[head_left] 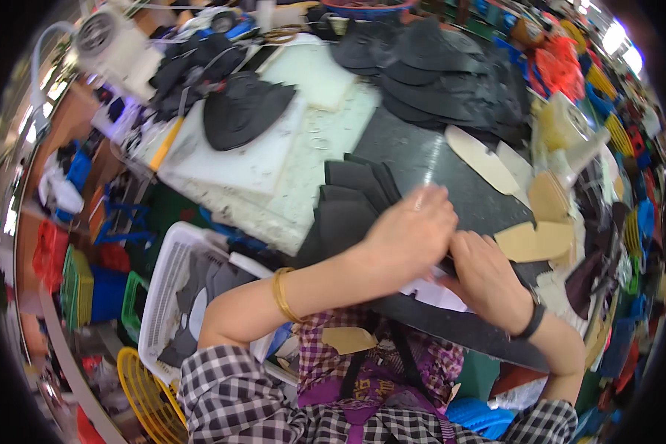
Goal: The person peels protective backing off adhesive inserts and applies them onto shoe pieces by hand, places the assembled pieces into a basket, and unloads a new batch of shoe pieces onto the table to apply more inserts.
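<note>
The left hand (414,226) and the right hand (490,281) meet over the near part of the dark, smooth-topped surface (403,140). Both have their fingers bent inward rather than spread; the left is blurred and the fingertips are hidden, so I cannot tell whether either grips anything. Just below them, partly covered, lies a pale, whitish-lavender flat piece (440,294), too hidden to identify. A fanned group of matt black, curved-edged flat pieces (351,203) lies on the surface just beside the left hand, partly behind that forearm.

For this close two-handed work, the right hand would probably do best as a steady brace, leaving the fine movement to the left. Small fingertip motions seem safer than swings of the forearm, since the left arm crosses so near the fanned pieces that a sleeve or elbow could push them out of order. The pieces look thin and flexible, so a light pinch at the edge should avoid creases. The tan, rounded flat piece (536,242) near the right hand is best left undisturbed.
</note>
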The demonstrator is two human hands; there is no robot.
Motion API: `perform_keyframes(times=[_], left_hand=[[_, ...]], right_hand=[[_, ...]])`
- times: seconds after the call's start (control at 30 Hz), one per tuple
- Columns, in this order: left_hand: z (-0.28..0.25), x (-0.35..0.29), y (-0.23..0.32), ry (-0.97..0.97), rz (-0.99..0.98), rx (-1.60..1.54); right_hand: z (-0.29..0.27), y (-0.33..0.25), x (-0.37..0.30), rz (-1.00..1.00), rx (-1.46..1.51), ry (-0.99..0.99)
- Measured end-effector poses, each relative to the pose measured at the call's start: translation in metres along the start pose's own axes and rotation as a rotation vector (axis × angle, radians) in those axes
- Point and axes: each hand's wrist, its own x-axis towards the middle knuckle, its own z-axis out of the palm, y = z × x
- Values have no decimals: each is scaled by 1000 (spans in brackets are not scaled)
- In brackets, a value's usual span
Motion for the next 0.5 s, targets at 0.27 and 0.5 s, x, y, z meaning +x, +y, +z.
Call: perform_keyframes(times=[0.27, 0.5], left_hand=[[3, -54, 37, 145, -382, -370], [21, -21, -5, -159, -213, -229]], right_hand=[[4, -61, 5, -104, -391, 200], [-11, -46, -1, 10, -346, 450]])
